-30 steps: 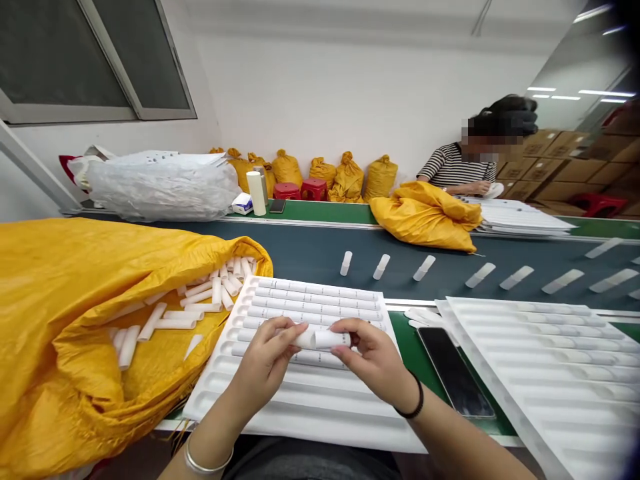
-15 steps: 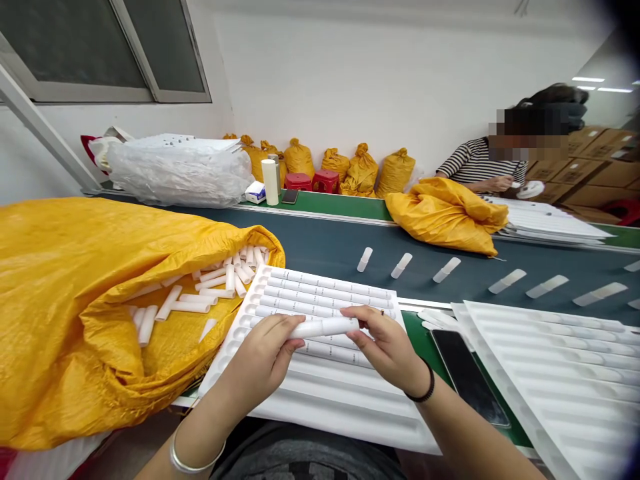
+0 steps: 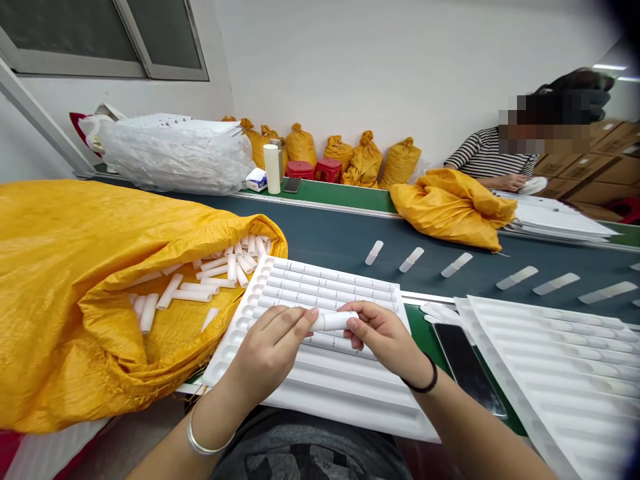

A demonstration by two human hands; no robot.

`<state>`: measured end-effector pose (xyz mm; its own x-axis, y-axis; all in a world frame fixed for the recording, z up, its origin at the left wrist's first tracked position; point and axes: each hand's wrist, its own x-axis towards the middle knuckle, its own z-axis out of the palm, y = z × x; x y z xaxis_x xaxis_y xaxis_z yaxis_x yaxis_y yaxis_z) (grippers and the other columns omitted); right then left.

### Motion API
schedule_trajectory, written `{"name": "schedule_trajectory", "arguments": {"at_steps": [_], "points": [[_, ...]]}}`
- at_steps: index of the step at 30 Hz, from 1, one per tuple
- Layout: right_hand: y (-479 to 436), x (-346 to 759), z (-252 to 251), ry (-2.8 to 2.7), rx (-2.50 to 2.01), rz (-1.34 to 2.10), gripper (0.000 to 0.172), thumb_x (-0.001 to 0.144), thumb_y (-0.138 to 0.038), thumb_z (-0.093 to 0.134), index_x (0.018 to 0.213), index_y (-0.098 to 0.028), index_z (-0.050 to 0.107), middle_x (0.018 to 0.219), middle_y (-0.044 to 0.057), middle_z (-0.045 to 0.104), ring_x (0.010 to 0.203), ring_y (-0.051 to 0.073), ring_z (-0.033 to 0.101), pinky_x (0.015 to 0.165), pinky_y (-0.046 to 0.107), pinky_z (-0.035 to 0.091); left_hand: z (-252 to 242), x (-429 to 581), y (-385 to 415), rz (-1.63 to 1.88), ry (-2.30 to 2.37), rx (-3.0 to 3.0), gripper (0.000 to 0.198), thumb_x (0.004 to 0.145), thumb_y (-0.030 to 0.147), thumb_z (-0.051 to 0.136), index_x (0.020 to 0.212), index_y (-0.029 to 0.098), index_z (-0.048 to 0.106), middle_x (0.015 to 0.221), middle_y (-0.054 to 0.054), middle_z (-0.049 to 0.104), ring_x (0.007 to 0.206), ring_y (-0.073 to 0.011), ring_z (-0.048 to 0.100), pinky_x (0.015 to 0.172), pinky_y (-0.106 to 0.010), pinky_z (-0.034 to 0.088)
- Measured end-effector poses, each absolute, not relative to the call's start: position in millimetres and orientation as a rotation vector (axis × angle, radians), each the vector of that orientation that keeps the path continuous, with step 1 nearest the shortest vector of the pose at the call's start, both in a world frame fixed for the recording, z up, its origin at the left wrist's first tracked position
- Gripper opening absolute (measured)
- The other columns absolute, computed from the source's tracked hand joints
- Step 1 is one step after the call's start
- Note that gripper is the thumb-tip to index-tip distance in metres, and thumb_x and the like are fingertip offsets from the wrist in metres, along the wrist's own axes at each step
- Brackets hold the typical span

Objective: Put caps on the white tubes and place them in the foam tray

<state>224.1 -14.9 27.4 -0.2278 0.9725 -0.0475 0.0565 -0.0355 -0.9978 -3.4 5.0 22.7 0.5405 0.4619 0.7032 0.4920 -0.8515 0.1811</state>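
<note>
Between my two hands a white plastic tube (image 3: 336,321) lies sideways above a grooved white tray (image 3: 345,395). My left hand (image 3: 273,347) is closed round its left end, the fingers covering much of it. At the other end, my right hand (image 3: 383,337) pinches it with thumb and fingers. The tray's upper grooves hold rows of similar white tubes (image 3: 320,280) with small dark marks; its lower grooves show bare. Left of the tray, a large yellow woven sack (image 3: 125,227) spills loose short white tubes (image 3: 195,292) from its mouth.
On the dark conveyor belt (image 3: 330,233) stand several translucent tubes (image 3: 456,265). A phone (image 3: 469,370) and a second grooved tray (image 3: 540,373) lie at right. Across the belt sit a folded yellow sack (image 3: 453,207) and a co-worker in a striped shirt (image 3: 480,157).
My left hand has slid rightward along the tube and covers more of it, with its fingers now over the top. My right fingers have curled further round the right end. The camera view has shifted slightly.
</note>
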Motion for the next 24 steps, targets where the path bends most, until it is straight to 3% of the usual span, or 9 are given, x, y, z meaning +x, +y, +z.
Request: {"name": "schedule_trajectory", "arguments": {"at_steps": [6, 11, 14, 17, 20, 22, 24], "points": [[-8.9, 216.4, 21.3, -1.506, -1.226, 1.527, 0.039, 0.083, -0.049, 0.058, 0.100, -0.014, 0.062, 0.072, 0.002, 0.062, 0.054, 0.009, 0.053, 0.052, 0.022, 0.046, 11.3, -8.8, 3.8, -1.216, -0.873, -2.789, 0.044, 0.086, 0.003, 0.049, 0.128, 0.016, 0.048, 0.094, -0.010, 0.065, 0.086, -0.0186, 0.060, 0.077, -0.034, 0.051], [-4.0, 204.9, 13.4, -2.057, -1.208, 1.245, 0.024, 0.081, -0.038, 0.064, 0.089, -0.017, 0.070, 0.070, 0.000, 0.061, 0.060, 0.010, 0.049, 0.057, 0.022, 0.042, -6.4, -28.7, 3.2, -1.128, -0.836, -2.891, 0.043, 0.087, 0.004, 0.044, 0.128, 0.017, 0.051, 0.099, -0.011, 0.066, 0.090, -0.0201, 0.061, 0.081, -0.036, 0.052], [-6.9, 193.7, 9.4, -2.075, -1.161, 1.297, 0.025, 0.085, -0.037, 0.058, 0.093, -0.016, 0.070, 0.069, 0.000, 0.061, 0.059, 0.010, 0.051, 0.055, 0.020, 0.041, -9.6, -35.9, -1.1, -1.119, -0.821, -2.941, 0.047, 0.087, 0.004, 0.043, 0.131, 0.019, 0.048, 0.101, -0.010, 0.066, 0.089, -0.0195, 0.061, 0.080, -0.035, 0.053], [2.9, 187.1, 3.8, -2.287, -1.134, 1.172, 0.024, 0.080, -0.038, 0.066, 0.094, -0.018, 0.070, 0.081, 0.001, 0.063, 0.069, 0.012, 0.056, 0.064, 0.021, 0.045, -12.8, -44.7, -2.7, -0.965, -0.793, -3.000, 0.051, 0.088, 0.010, 0.048, 0.137, 0.022, 0.041, 0.106, -0.009, 0.066, 0.095, -0.0198, 0.061, 0.083, -0.032, 0.053], [40.3, 196.1, -1.8, -2.358, -1.442, 0.760, 0.024, 0.076, -0.032, 0.071, 0.097, -0.020, 0.068, 0.097, 0.004, 0.062, 0.084, 0.014, 0.058, 0.079, 0.024, 0.045, -21.0, -69.6, 10.7, -0.947, -1.223, -2.745, 0.052, 0.088, 0.026, 0.052, 0.138, 0.020, 0.040, 0.119, -0.014, 0.060, 0.111, -0.0267, 0.056, 0.092, -0.039, 0.049], [77.2, 213.6, -3.6, -2.215, -1.715, 0.578, 0.022, 0.087, -0.027, 0.058, 0.106, -0.017, 0.064, 0.102, 0.006, 0.062, 0.092, 0.016, 0.057, 0.086, 0.027, 0.043, -28.3, -96.1, 28.7, -0.886, -1.712, -2.417, 0.047, 0.088, 0.033, 0.047, 0.131, 0.014, 0.047, 0.123, -0.020, 0.055, 0.117, -0.0332, 0.051, 0.097, -0.048, 0.043], [114.5, 236.8, -4.3, -2.066, -1.916, 0.486, 0.026, 0.094, -0.023, 0.043, 0.113, -0.014, 0.059, 0.107, 0.010, 0.060, 0.099, 0.019, 0.056, 0.090, 0.032, 0.043, -35.8, -123.1, 48.5, -0.617, -2.121, -2.214, 0.042, 0.087, 0.034, 0.043, 0.116, 0.008, 0.057, 0.112, -0.024, 0.059, 0.110, -0.0374, 0.055, 0.092, -0.051, 0.043]]}}
